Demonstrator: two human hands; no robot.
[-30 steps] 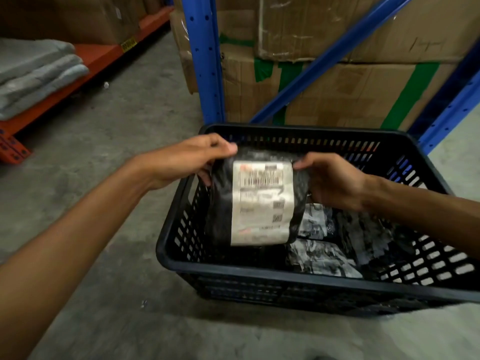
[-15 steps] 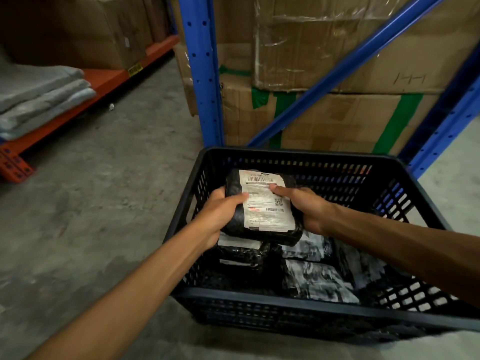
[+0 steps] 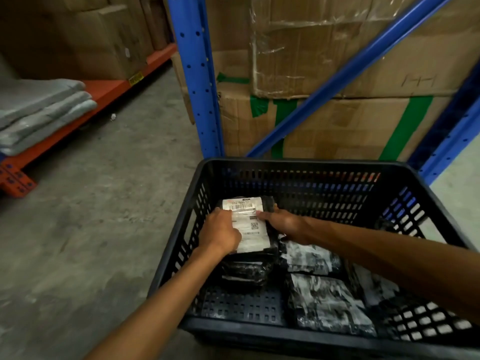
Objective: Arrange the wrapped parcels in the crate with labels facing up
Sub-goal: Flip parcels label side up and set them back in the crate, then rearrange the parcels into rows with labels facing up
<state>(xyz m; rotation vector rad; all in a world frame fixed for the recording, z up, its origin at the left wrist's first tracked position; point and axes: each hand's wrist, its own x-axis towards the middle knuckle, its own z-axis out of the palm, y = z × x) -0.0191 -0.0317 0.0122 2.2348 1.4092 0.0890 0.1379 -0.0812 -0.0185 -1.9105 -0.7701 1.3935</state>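
A black slotted plastic crate [image 3: 298, 163] stands on the concrete floor. Inside it, at the back left, a black wrapped parcel [image 3: 250, 224] lies with its white barcode label facing up, on top of another black parcel [image 3: 246, 271]. My left hand [image 3: 220, 233] rests on the labelled parcel's left side, fingers over the label. On the parcel's right side my right hand [image 3: 283, 223] presses down, forefinger on the label. More black wrapped parcels [image 3: 324, 305] lie to the right in the crate, their labels not visible.
A blue rack upright [image 3: 197, 74] and a diagonal brace stand just behind the crate, in front of stacked cardboard boxes [image 3: 337, 61]. An orange shelf [image 3: 85, 105] at the left holds folded grey pads [image 3: 39, 110]. Bare concrete floor lies to the left.
Both hands have lowered the labelled parcel from above the crate onto the stack at the crate's back left. The label stays up. The camera has tilted upward slightly.
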